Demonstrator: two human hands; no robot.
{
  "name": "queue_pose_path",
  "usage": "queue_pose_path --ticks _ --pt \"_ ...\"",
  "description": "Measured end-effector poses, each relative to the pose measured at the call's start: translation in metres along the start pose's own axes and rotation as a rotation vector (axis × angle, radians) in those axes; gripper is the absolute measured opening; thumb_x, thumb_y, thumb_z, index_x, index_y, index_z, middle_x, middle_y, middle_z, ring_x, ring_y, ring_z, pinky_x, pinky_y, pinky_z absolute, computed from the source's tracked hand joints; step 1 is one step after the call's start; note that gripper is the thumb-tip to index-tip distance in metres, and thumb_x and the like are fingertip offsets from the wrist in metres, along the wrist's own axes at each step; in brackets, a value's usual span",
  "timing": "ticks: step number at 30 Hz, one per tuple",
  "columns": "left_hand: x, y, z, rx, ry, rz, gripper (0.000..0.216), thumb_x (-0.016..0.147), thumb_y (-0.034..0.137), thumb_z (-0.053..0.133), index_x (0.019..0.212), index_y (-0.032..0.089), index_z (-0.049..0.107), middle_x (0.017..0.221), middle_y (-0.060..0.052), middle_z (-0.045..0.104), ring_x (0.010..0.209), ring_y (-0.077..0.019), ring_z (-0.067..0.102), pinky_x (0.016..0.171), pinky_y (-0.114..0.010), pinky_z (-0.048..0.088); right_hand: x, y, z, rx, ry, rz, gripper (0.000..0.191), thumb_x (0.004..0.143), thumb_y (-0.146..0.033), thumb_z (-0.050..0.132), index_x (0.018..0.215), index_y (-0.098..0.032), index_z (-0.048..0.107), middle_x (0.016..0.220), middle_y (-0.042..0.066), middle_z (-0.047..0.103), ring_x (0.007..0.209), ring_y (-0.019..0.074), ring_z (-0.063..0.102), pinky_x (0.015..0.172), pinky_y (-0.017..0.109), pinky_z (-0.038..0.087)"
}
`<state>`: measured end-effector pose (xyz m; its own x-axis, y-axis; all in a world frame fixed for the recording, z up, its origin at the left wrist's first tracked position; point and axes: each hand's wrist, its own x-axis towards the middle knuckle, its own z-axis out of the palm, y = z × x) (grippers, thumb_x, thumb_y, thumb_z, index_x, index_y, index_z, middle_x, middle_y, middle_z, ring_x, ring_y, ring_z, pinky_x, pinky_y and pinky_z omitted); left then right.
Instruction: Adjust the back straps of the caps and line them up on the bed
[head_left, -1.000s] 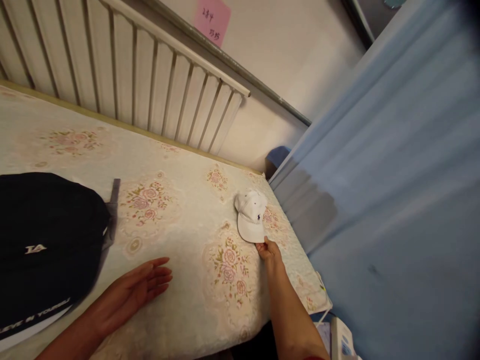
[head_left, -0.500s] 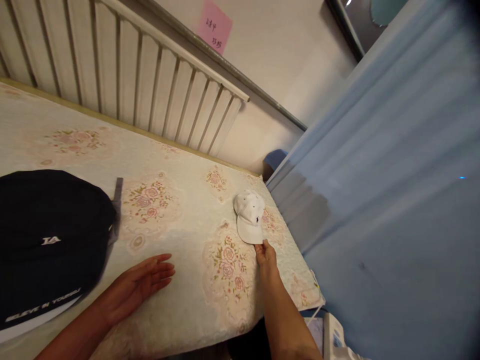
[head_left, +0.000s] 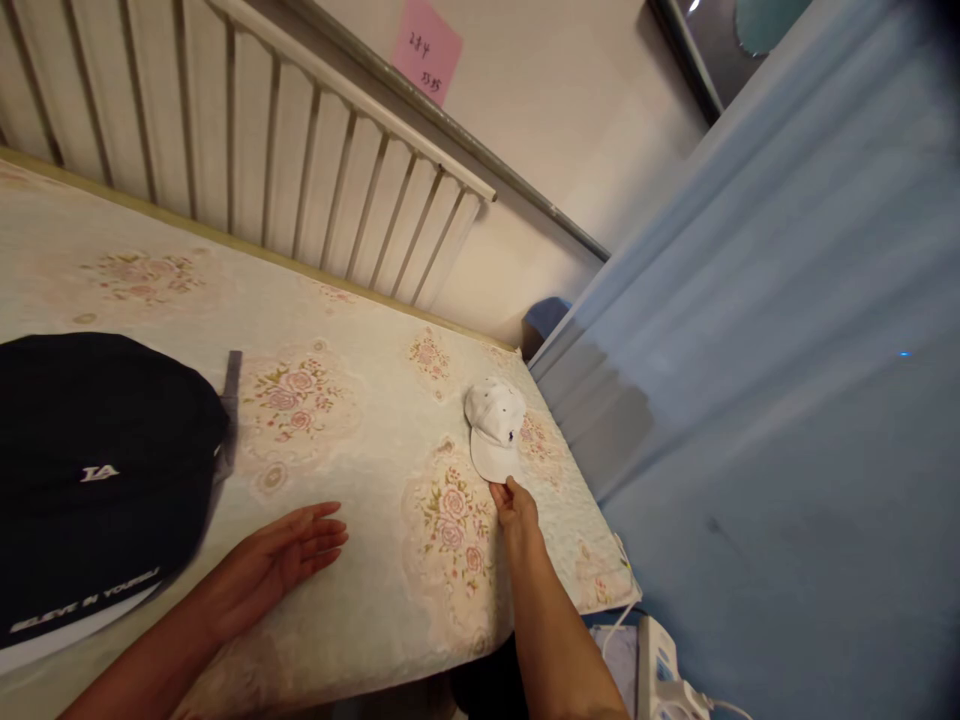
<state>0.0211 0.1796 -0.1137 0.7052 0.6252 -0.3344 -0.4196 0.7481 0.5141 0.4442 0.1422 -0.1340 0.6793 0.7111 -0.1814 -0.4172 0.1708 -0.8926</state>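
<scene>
Toward the curtained end of a pale, quilted cloth cover printed with pink roses (head_left: 382, 590), a small white fabric baseball cap (head_left: 493, 412) with a dark emblem sits crown up, its brim toward the person. The right hand (head_left: 517, 508) pinches the edge of that brim between thumb and fingers. The left hand (head_left: 296, 548) is open above the cover, fingers extended, near a large black fabric bag with white lettering (head_left: 97, 410). A light-blue cloth curtain (head_left: 750, 400) hangs beside the cover; a cream slatted panel (head_left: 289, 160) lines its far edge.
</scene>
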Motion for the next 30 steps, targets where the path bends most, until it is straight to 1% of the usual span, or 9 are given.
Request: queue_pose_path --ticks 4,9,12,14,19,25,30 --pt "-0.001 0.000 0.000 0.007 0.004 0.001 0.032 0.080 0.026 0.067 0.111 0.018 0.069 0.105 -0.013 0.071 0.099 -0.0246 0.066 0.094 -0.035 0.050 0.003 -0.001 0.001 -0.009 0.191 0.068 0.013 0.073 -0.009 0.063 0.069 -0.019 0.056 0.060 -0.002 0.066 0.063 0.0152 0.069 0.069 0.032 0.061" --pt "0.000 0.000 -0.001 -0.004 -0.017 0.005 0.033 0.082 0.028 0.066 0.113 0.016 0.068 0.104 -0.013 0.071 0.099 -0.0244 0.066 0.094 -0.035 0.050 0.001 -0.001 0.005 -0.015 0.298 0.103 0.008 0.076 -0.012 0.061 0.080 -0.018 0.057 0.066 0.000 0.068 0.072 0.0172 0.071 0.078 0.035 0.060" --pt "0.001 0.000 -0.001 -0.009 -0.025 0.006 0.033 0.081 0.027 0.066 0.112 0.016 0.068 0.103 -0.013 0.072 0.098 -0.0245 0.066 0.093 -0.035 0.050 -0.001 -0.002 0.008 -0.021 0.312 0.109 0.009 0.077 -0.015 0.060 0.085 -0.017 0.058 0.072 0.003 0.070 0.081 0.0188 0.071 0.080 0.036 0.059" --pt "0.001 -0.001 0.000 -0.008 -0.022 0.008 0.033 0.081 0.027 0.067 0.112 0.016 0.068 0.102 -0.013 0.072 0.098 -0.0245 0.066 0.093 -0.035 0.050 -0.003 -0.003 0.008 -0.029 0.310 0.108 0.009 0.076 -0.014 0.060 0.085 -0.016 0.058 0.074 0.003 0.071 0.083 0.0188 0.071 0.080 0.034 0.059" --pt "-0.001 -0.002 0.001 0.005 -0.023 0.019 0.034 0.080 0.027 0.067 0.112 0.016 0.067 0.103 -0.013 0.072 0.099 -0.0244 0.066 0.094 -0.036 0.049 -0.006 -0.003 0.008 -0.040 0.326 0.095 0.013 0.071 -0.008 0.063 0.081 -0.015 0.058 0.073 0.001 0.070 0.078 0.0162 0.071 0.079 0.030 0.060" --pt "0.001 -0.004 -0.001 -0.008 -0.026 0.037 0.033 0.081 0.028 0.067 0.112 0.015 0.066 0.101 -0.012 0.072 0.097 -0.0236 0.066 0.093 -0.036 0.048 -0.003 0.000 0.010 -0.043 0.385 0.083 0.014 0.069 -0.005 0.062 0.075 -0.015 0.056 0.065 -0.001 0.067 0.073 0.0164 0.071 0.078 0.031 0.061" --pt "-0.004 -0.006 0.004 -0.005 -0.042 0.068 0.031 0.081 0.027 0.066 0.109 0.015 0.066 0.097 -0.012 0.072 0.093 -0.0225 0.067 0.091 -0.036 0.047 -0.005 -0.001 0.010 -0.069 0.385 0.101 0.013 0.069 -0.005 0.061 0.072 -0.017 0.055 0.066 -0.001 0.067 0.080 0.0176 0.071 0.082 0.032 0.059"
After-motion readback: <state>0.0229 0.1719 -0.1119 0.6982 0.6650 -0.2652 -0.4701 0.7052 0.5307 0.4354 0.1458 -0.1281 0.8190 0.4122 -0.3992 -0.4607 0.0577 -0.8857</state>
